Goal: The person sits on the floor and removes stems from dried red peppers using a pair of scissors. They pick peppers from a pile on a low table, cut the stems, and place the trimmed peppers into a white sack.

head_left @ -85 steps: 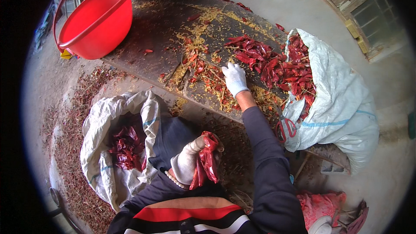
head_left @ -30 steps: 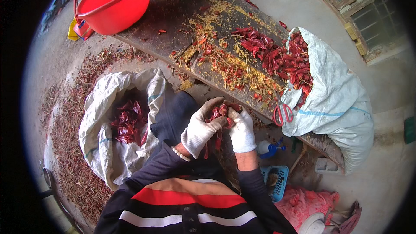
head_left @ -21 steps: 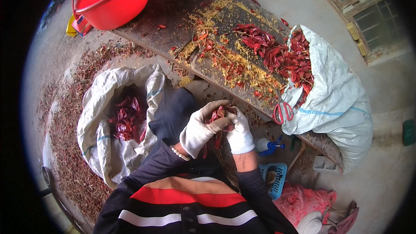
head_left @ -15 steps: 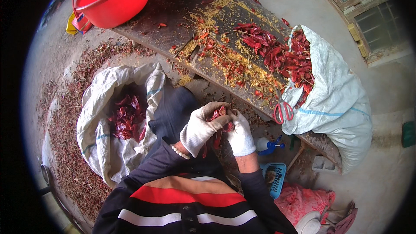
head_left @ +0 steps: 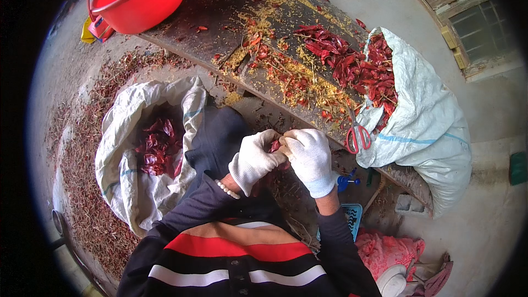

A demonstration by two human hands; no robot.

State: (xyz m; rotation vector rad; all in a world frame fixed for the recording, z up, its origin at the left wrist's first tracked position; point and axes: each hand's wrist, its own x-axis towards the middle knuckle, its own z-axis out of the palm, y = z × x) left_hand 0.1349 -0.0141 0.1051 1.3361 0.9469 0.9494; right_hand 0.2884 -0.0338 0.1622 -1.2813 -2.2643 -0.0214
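Both hands wear white knit gloves and meet in front of my lap. My left hand (head_left: 254, 157) is closed round a dried red chili pepper (head_left: 274, 146), only part of which shows between the gloves. Against it, my right hand (head_left: 308, 159) pinches the same chili with its fingertips; the glove hides most of the grip. On the left, an opened white woven sack (head_left: 125, 132) holds dark red chili pieces (head_left: 160, 151). Dried chilies (head_left: 335, 58) spill from a second white sack (head_left: 421, 110) onto the table at the right. Red-handled scissors (head_left: 357, 137) lie at the table's edge.
A dark tabletop (head_left: 214, 47) strewn with yellow seeds (head_left: 275, 5) runs across the far side. A red basin (head_left: 140, 3) stands at its left end. Chili stems (head_left: 82, 198) cover the floor at left. A blue basket (head_left: 353, 217) and pink cloth (head_left: 388, 250) are at lower right.
My right hand has turned and come over the chili, its back now facing up. Less of the chili shows between the gloves. The view has shifted slightly.
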